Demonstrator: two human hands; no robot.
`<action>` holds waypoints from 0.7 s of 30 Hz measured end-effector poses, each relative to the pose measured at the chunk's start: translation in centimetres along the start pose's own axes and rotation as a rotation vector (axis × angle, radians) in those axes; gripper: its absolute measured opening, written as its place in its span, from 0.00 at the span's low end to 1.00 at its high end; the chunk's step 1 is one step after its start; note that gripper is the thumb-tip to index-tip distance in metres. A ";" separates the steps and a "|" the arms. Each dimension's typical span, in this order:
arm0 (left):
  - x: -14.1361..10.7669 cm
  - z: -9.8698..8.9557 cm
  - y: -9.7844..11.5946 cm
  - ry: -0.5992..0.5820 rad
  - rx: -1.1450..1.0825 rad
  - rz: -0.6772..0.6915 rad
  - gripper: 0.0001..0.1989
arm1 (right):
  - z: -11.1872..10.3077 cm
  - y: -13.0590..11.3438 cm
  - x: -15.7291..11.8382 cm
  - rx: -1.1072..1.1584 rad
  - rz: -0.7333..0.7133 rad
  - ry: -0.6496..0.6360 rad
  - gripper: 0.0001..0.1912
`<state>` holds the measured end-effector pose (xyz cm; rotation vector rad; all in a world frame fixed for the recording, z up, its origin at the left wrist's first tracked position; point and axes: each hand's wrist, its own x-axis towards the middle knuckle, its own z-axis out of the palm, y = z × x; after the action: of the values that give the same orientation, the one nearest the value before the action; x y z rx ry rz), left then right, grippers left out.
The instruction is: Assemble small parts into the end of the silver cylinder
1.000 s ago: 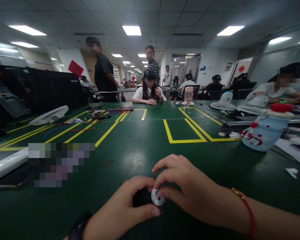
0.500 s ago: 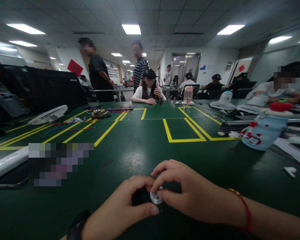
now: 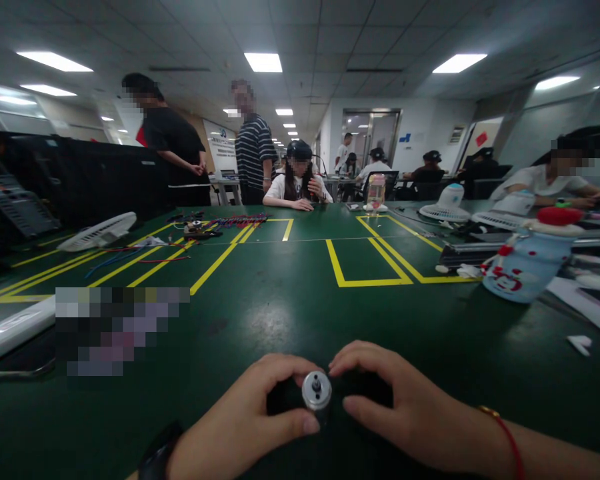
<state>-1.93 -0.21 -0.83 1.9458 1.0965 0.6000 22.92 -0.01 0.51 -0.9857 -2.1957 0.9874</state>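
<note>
A small electric motor (image 3: 317,392) stands upright on the green tabletop, its silver round end with a short dark shaft facing up. My left hand (image 3: 253,407) grips it from the left, thumb on the near side and fingers round the far side. To the right of the motor, my right hand (image 3: 397,393) is open, thumb and fingers curved apart. Its index fingertip is very close to the motor's rim; whether they touch I cannot tell.
Yellow tape lines (image 3: 375,283) mark the green table (image 3: 260,280). A light-blue cup (image 3: 525,260) with a red top stands at the right. Wires (image 3: 240,221) and a white fan (image 3: 97,232) lie at the left. A seated person (image 3: 297,180) faces me across the table.
My right hand has moved right, off the motor's top, and its fingers have opened, baring the shaft. The left hand still holds the motor. Two standing people have shifted left.
</note>
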 end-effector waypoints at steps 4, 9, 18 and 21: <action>-0.1 0.2 -0.2 -0.009 0.035 0.003 0.20 | 0.2 1.3 -1.7 -0.136 0.000 -0.016 0.15; -0.3 0.5 -0.8 0.011 0.029 -0.025 0.26 | 0.4 1.0 -1.6 -0.133 -0.038 0.038 0.15; -0.1 0.9 -1.5 0.040 -0.012 -0.036 0.36 | 1.0 -2.9 2.1 -0.238 -0.151 0.162 0.03; 0.0 0.8 -1.2 0.033 -0.013 -0.040 0.35 | 0.8 -3.0 2.5 -0.308 -0.141 0.168 0.03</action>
<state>-1.95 -0.21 -2.30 1.9044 1.1460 0.6179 19.66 0.26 2.88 -0.9907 -2.2787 0.4934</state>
